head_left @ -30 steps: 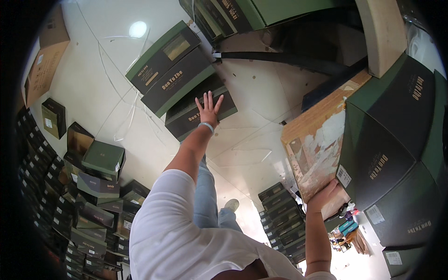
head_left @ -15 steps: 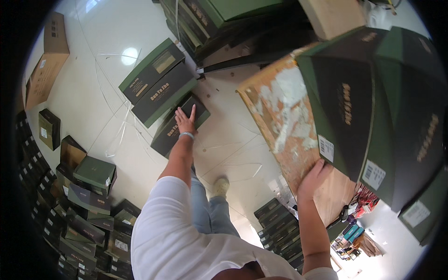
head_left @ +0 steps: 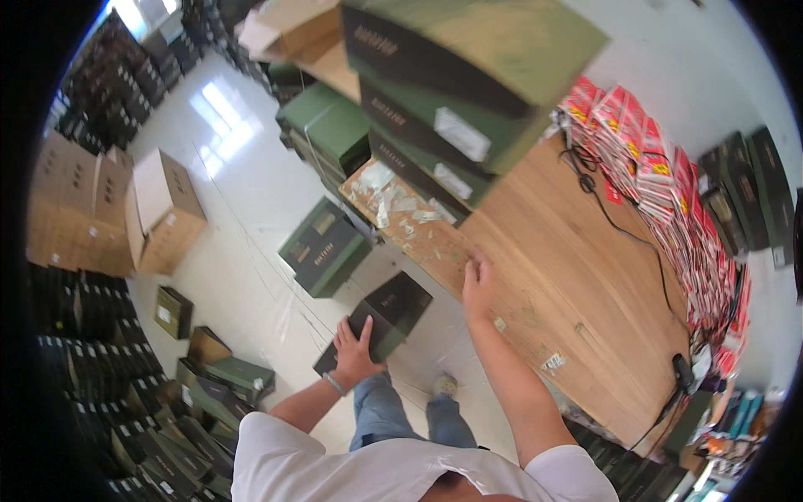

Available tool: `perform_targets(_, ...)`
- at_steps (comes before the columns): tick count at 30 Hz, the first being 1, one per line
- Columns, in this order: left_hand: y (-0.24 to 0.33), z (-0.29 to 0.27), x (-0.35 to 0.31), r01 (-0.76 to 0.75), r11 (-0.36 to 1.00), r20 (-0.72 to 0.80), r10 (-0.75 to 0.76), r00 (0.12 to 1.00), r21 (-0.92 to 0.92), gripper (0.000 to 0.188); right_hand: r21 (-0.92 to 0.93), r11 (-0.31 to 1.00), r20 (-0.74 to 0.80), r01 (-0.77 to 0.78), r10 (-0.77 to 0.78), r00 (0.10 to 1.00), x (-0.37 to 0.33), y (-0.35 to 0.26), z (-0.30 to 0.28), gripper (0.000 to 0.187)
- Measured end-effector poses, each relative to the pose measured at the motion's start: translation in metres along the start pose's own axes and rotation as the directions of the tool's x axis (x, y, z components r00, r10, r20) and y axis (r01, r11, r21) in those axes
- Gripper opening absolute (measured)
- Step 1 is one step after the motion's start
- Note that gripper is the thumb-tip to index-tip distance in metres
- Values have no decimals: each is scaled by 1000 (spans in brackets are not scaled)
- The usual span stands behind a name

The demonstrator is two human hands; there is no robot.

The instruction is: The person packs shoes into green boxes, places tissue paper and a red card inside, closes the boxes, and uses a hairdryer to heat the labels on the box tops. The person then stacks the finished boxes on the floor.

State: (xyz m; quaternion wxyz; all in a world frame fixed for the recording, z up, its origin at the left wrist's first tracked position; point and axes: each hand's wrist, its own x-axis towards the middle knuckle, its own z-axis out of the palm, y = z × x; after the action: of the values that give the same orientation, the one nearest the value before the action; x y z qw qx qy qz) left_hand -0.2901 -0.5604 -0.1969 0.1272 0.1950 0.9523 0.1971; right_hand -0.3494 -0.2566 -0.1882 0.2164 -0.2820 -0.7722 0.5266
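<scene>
My left hand (head_left: 355, 356) lies with its fingers spread on a black and dark green lidded box (head_left: 400, 309) low beside the table. Whether any fingers reach under the box is hidden. Close to it on the floor side, more boxes of the same kind (head_left: 326, 251) are stacked. My right hand (head_left: 478, 289) rests at the near edge of the wooden table (head_left: 569, 276), its fingers loosely stretched and nothing in them. Just beyond that hand, a stack of large green and black boxes (head_left: 435, 109) with white labels stands on the table's scuffed corner.
Red printed packets (head_left: 652, 167) lie heaped along the table's far right side, with a black cable (head_left: 619, 219) in front. Brown cartons (head_left: 163, 209) and many dark boxes (head_left: 92, 335) crowd the left. Thin loose straps lie on the pale tiled floor.
The view has swung toward the table, showing more of its top and the red packets. My right hand is now apart from the stacked boxes. My left hand remains on the low box.
</scene>
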Motion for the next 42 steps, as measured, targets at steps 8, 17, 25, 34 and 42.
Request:
perform_targets(8,198,-136,-90,-458,886,129,463,877,-65,118,434,417,450,-799,668,593,-165,-84,-259,68)
perform_targets(17,394,-217,-91,-870,478,220,842,493,120,97,487,666,423,-565,387,820,-175,-123,-372,66)
perform_targets(25,435,-127,-23,-947,159,235,945,229,280,85,767,502,218,-400,383,898,-112,-46,-393,56)
perform_targets(34,402,-106,65,-883,402,-97,895,434,-245,49,701,435,163,-565,674,720,-71,100,-363,68)
perform_targets(42,220,-10,239,372,773,495,-87,864,-514,43,411,461,141,-787,820,554,-56,119,-353,61)
